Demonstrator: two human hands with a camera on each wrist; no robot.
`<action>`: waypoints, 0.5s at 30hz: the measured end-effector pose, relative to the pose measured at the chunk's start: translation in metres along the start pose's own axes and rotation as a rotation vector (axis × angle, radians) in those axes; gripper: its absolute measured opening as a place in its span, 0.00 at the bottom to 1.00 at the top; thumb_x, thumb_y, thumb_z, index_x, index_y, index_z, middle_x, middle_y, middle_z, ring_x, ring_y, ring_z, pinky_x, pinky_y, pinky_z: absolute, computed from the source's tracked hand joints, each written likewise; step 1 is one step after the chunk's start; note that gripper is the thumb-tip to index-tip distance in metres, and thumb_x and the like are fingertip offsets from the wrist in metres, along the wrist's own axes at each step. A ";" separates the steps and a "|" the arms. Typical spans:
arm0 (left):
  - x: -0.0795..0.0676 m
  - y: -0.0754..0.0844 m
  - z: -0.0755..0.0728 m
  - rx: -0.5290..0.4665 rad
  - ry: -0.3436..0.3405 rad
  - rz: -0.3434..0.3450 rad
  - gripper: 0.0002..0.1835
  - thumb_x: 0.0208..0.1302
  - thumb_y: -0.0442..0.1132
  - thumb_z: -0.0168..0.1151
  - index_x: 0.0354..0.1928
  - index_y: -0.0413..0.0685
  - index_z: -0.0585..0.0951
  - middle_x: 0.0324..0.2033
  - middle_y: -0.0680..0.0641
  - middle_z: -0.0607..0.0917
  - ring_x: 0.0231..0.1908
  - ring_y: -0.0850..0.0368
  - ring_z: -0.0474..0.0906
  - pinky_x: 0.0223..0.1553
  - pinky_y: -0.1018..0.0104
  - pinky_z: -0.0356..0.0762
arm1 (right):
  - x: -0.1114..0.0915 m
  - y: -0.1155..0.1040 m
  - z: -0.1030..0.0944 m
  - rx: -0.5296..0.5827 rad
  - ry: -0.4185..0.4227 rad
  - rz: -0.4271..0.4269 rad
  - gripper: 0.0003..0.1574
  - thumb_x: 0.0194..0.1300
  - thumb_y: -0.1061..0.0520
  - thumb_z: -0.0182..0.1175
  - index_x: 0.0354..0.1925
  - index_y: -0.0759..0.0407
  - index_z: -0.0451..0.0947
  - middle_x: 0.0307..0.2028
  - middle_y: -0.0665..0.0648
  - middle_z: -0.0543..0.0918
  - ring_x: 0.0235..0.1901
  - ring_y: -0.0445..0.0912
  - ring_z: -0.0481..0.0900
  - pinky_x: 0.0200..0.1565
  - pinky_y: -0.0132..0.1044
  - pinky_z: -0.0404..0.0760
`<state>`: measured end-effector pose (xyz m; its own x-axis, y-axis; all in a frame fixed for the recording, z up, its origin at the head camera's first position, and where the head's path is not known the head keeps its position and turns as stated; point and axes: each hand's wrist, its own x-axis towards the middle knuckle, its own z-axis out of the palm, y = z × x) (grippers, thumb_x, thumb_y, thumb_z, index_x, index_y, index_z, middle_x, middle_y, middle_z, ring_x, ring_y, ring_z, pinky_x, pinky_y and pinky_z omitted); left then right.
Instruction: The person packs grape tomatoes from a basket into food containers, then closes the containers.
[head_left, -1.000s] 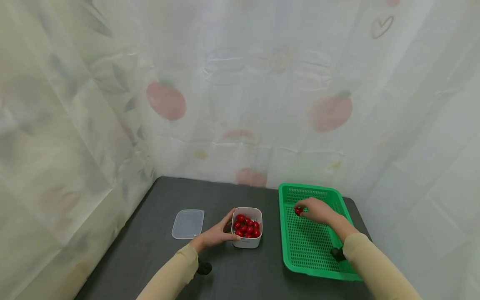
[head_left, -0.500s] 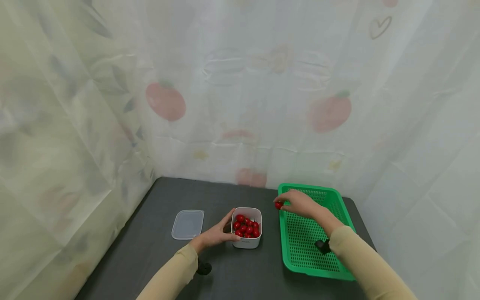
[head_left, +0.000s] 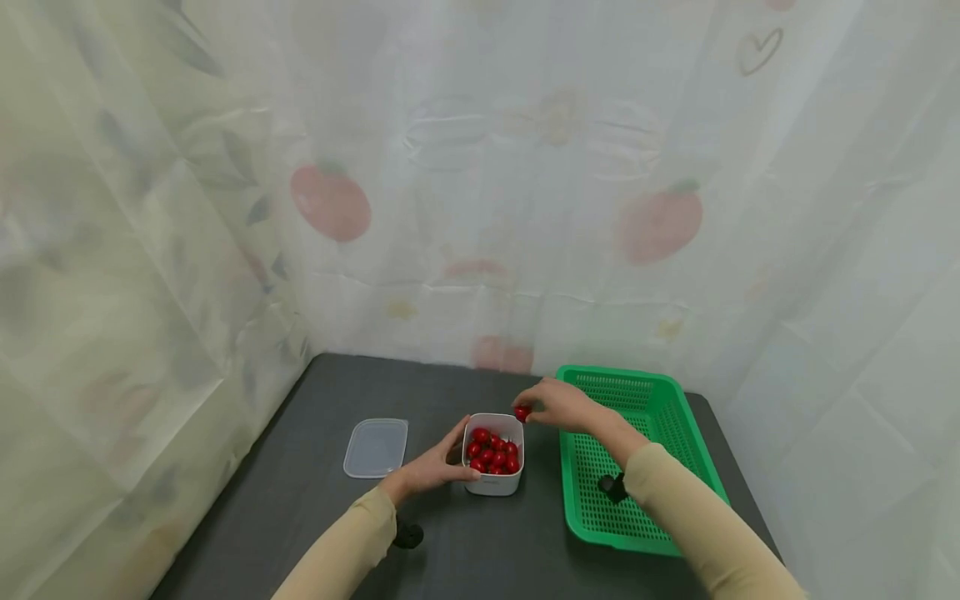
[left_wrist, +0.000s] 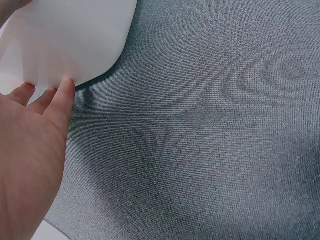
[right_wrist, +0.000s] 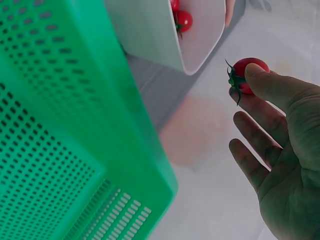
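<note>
A small red cherry tomato (right_wrist: 243, 75) with a green stem is pinched between thumb and forefinger of my right hand (head_left: 561, 405), above the back right corner of the white container (head_left: 492, 486). My left hand (head_left: 430, 468) holds that container from its left side, thumb at the front and fingers toward the back. In the left wrist view, the fingertips (left_wrist: 65, 92) press against its smooth wall. Several red cherry tomatoes (head_left: 491, 454) lie inside it. The right hand's other fingers are spread apart in the right wrist view.
To the right stands a green perforated basket (head_left: 572, 500), with my right forearm across it. A translucent square lid (head_left: 377, 448) lies flat left of the container. All sit on a dark grey table (head_left: 315, 442), bounded by printed curtains (head_left: 480, 208) behind and on both sides.
My right hand has carried the cherry tomato leftward from inside the green basket, over its rim, to the container's edge. The left hand and container have stayed in place.
</note>
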<state>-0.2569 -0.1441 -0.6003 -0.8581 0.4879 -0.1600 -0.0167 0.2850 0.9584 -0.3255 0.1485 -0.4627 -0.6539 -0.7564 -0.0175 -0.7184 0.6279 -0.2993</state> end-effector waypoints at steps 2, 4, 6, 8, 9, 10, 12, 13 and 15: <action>0.001 -0.001 0.000 -0.003 0.000 0.002 0.56 0.68 0.45 0.69 0.83 0.62 0.37 0.80 0.42 0.47 0.76 0.33 0.51 0.69 0.34 0.58 | 0.005 -0.004 0.002 -0.001 -0.008 -0.003 0.17 0.69 0.56 0.69 0.55 0.51 0.86 0.46 0.46 0.87 0.48 0.45 0.78 0.53 0.46 0.78; 0.001 -0.002 -0.001 -0.004 -0.004 0.006 0.57 0.68 0.45 0.69 0.83 0.62 0.37 0.80 0.41 0.48 0.76 0.33 0.52 0.69 0.34 0.58 | 0.009 -0.009 0.004 0.002 -0.020 0.000 0.17 0.69 0.56 0.69 0.56 0.51 0.86 0.46 0.46 0.87 0.49 0.45 0.77 0.53 0.45 0.78; 0.002 -0.003 -0.001 -0.014 -0.008 0.003 0.56 0.68 0.45 0.68 0.83 0.63 0.36 0.80 0.42 0.48 0.76 0.34 0.52 0.69 0.35 0.58 | 0.013 -0.014 0.006 0.001 -0.033 -0.001 0.18 0.69 0.56 0.68 0.56 0.50 0.86 0.47 0.46 0.87 0.49 0.45 0.77 0.52 0.44 0.79; 0.003 -0.004 -0.001 -0.014 -0.009 0.004 0.56 0.69 0.44 0.68 0.83 0.63 0.36 0.80 0.41 0.48 0.76 0.34 0.52 0.69 0.35 0.58 | 0.016 -0.018 0.008 0.002 -0.046 -0.005 0.18 0.69 0.56 0.68 0.56 0.50 0.86 0.47 0.47 0.87 0.49 0.45 0.77 0.51 0.44 0.79; 0.003 -0.004 -0.001 -0.014 -0.011 0.004 0.56 0.69 0.44 0.68 0.83 0.63 0.36 0.80 0.41 0.48 0.76 0.34 0.52 0.69 0.34 0.59 | 0.018 -0.020 0.010 0.004 -0.052 -0.009 0.18 0.69 0.57 0.68 0.57 0.51 0.86 0.47 0.47 0.87 0.49 0.46 0.77 0.51 0.44 0.79; 0.003 -0.004 -0.001 -0.013 -0.011 0.004 0.56 0.69 0.45 0.68 0.83 0.63 0.36 0.80 0.41 0.48 0.76 0.34 0.52 0.69 0.34 0.59 | 0.019 -0.022 0.011 0.008 -0.058 -0.013 0.18 0.69 0.57 0.68 0.57 0.51 0.86 0.47 0.48 0.87 0.50 0.46 0.77 0.52 0.45 0.79; 0.003 -0.004 -0.001 -0.011 -0.010 0.000 0.56 0.69 0.45 0.68 0.83 0.63 0.36 0.80 0.41 0.48 0.76 0.34 0.52 0.69 0.34 0.58 | 0.023 -0.026 0.014 0.011 -0.067 -0.018 0.19 0.69 0.58 0.68 0.57 0.50 0.85 0.47 0.48 0.88 0.50 0.47 0.78 0.52 0.46 0.79; 0.003 -0.004 -0.001 -0.010 -0.010 -0.002 0.56 0.69 0.45 0.68 0.83 0.64 0.36 0.80 0.41 0.48 0.76 0.34 0.52 0.69 0.34 0.58 | 0.024 -0.027 0.015 0.012 -0.073 -0.016 0.19 0.69 0.58 0.68 0.57 0.50 0.85 0.47 0.49 0.88 0.50 0.47 0.78 0.52 0.46 0.79; 0.003 -0.003 -0.001 -0.013 -0.010 -0.001 0.56 0.69 0.45 0.68 0.83 0.65 0.36 0.80 0.41 0.47 0.76 0.35 0.52 0.69 0.35 0.58 | 0.027 -0.030 0.019 0.021 -0.085 -0.004 0.19 0.69 0.58 0.68 0.58 0.50 0.85 0.47 0.49 0.88 0.51 0.47 0.78 0.52 0.45 0.80</action>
<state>-0.2598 -0.1447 -0.6037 -0.8526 0.4962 -0.1635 -0.0246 0.2744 0.9613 -0.3172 0.1052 -0.4723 -0.6278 -0.7723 -0.0970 -0.7153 0.6216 -0.3193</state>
